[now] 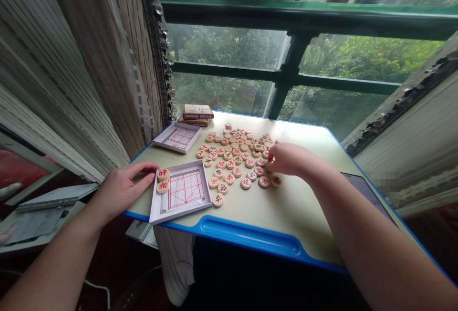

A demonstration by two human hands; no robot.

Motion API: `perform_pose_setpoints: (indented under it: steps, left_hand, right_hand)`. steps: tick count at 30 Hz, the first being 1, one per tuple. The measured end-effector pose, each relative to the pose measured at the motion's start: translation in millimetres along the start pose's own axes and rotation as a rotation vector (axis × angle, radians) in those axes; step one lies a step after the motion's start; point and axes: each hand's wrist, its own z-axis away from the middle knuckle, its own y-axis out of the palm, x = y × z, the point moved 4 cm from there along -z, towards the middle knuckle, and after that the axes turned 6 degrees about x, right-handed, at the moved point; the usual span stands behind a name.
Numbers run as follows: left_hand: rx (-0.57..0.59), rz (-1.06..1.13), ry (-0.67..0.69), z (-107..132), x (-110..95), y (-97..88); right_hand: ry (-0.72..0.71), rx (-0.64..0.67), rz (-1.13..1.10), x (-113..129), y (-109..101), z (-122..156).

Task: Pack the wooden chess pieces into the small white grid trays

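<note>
Many round wooden Chinese chess pieces point(231, 163) with red or black characters lie loosely spread over the table. My left hand point(123, 188) rests at the left wall of the near open white box point(208, 184), thumb and fingers stretched out and apart. Inside that box, two red-marked pieces point(163, 174) sit at the upper left corner, beside a folded paper board point(186, 189) with red lines. Over the right edge of the spread pieces, my right hand point(288, 158) has its fingers curled down and together. What its fingertips close on is hidden.
A second shallow white box point(179, 138) with a red-lined sheet stands farther back, near two stacked small boxes point(196, 113). A dark tablet-like object point(365, 194) lies at the right. The table point(304, 225) has a blue edge with a molded groove; windows and curtains surround it.
</note>
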Motion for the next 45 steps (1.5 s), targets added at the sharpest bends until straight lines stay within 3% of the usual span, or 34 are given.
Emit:
perform_pose_setpoints:
  steps: [25,36,45]
  left_hand:
    - [0.021,-0.015,-0.02,1,-4,-1.7]
    - [0.017,-0.013,-0.035,1,-7,-4.1]
    - [0.015,-0.026,-0.046,1,-3,-2.9]
  right_hand:
    - [-0.116,-0.069,-0.161,11,4,-7]
    - [-0.04,-0.045,-0.442,-3,2,-9]
    - [-0.115,0.007,-0.324,-1,2,-7]
